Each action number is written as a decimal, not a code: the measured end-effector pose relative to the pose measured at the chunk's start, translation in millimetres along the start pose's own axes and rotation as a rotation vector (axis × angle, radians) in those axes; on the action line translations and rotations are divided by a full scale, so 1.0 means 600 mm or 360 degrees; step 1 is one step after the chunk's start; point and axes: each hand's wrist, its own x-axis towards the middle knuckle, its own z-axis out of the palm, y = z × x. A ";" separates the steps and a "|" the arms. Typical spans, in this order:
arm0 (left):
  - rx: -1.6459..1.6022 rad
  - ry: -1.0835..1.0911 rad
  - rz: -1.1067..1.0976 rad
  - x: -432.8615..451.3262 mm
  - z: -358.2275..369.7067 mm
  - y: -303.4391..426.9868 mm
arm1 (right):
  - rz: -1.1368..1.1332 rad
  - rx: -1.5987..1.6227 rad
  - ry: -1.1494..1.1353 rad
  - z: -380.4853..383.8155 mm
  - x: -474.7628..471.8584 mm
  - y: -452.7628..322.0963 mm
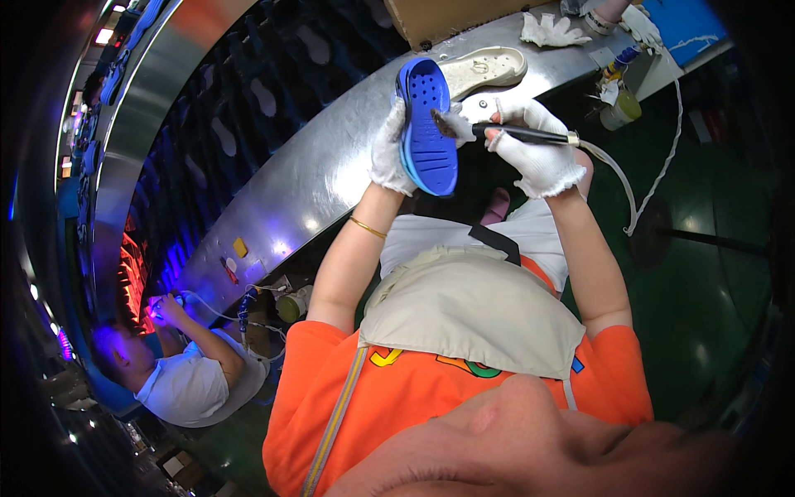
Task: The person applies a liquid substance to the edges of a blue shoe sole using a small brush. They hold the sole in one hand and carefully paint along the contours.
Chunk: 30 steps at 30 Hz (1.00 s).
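Observation:
My left hand (391,152), in a white knit glove, grips a blue shoe sole (431,158) by its left edge. The sole is tilted up, its inner face towards me, with small holes near the toe and grooves near the heel. In my gloved right hand (539,149) is a black-handled brush (525,132) fed by a pale tube. Its bristles lie over the middle of the blue sole; whether they press on it I cannot tell. Behind the blue sole, a cream shoe sole (487,69) rests on the metal ledge (326,161).
A dark conveyor (254,68) carrying foot-shaped pieces runs beyond the ledge. A white glove (551,31) lies near a cardboard box (459,18). The brush tube (612,168) loops down at right, near a hanging pot (621,112). Another person (192,379) works at lower left.

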 end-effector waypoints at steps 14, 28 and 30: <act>0.0054 0.0206 0.0295 0.006 0.032 -0.063 | -0.0263 -0.0250 0.0070 0.031 -0.009 -0.013; 0.0097 0.0096 0.0460 0.025 0.022 -0.031 | -0.0701 -0.0540 -0.0144 0.045 -0.028 -0.012; 0.0161 0.0147 0.0480 0.024 0.026 -0.023 | -0.0480 -0.0400 -0.0231 0.046 -0.034 -0.009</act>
